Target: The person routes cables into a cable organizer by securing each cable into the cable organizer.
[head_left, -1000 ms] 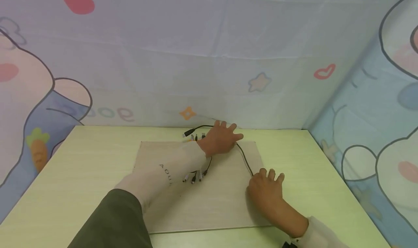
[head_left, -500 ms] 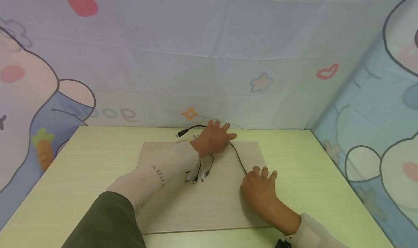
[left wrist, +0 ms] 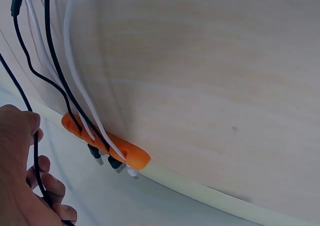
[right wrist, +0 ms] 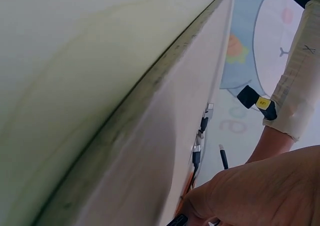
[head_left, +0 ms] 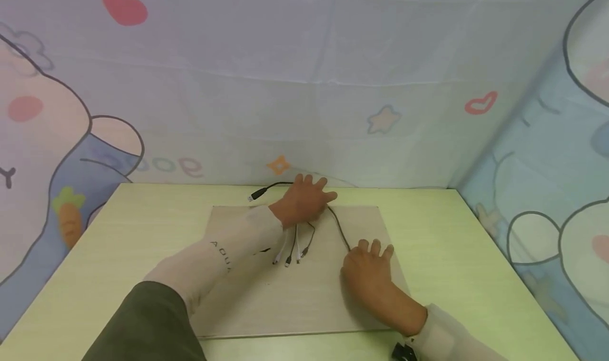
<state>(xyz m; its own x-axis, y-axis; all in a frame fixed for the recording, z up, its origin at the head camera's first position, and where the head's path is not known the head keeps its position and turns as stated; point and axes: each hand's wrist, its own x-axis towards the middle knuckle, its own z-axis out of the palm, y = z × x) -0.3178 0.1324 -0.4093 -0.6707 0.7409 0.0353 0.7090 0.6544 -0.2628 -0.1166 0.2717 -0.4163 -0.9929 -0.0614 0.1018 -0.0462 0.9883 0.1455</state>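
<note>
My left hand (head_left: 302, 201) holds a black USB cable (left wrist: 34, 151) beyond the board's far edge, the cord pinched between thumb and fingers. The cable's USB-A plug (head_left: 257, 194) sticks out to the left of that hand. My right hand (head_left: 367, 270), over the board's right part, grips the same cable near its other end, where a small black connector (right wrist: 177, 220) shows. At the far edge of the board, an orange cable holder (left wrist: 107, 142) carries several black and white cables in its slots; in the head view my left hand and sleeve hide it.
A pale wooden board (head_left: 285, 308) lies on a light yellow table (head_left: 119, 255). Connector ends of the slotted cables (head_left: 288, 262) rest mid-board. Behind the table hangs a printed cloth (head_left: 304, 86). Black camera hardware (head_left: 404, 351) sits at my right wrist.
Both hands have moved left with the black cable stretched between them, its USB plug shifting left too. More of the cables lying on the board now shows below my left hand.
</note>
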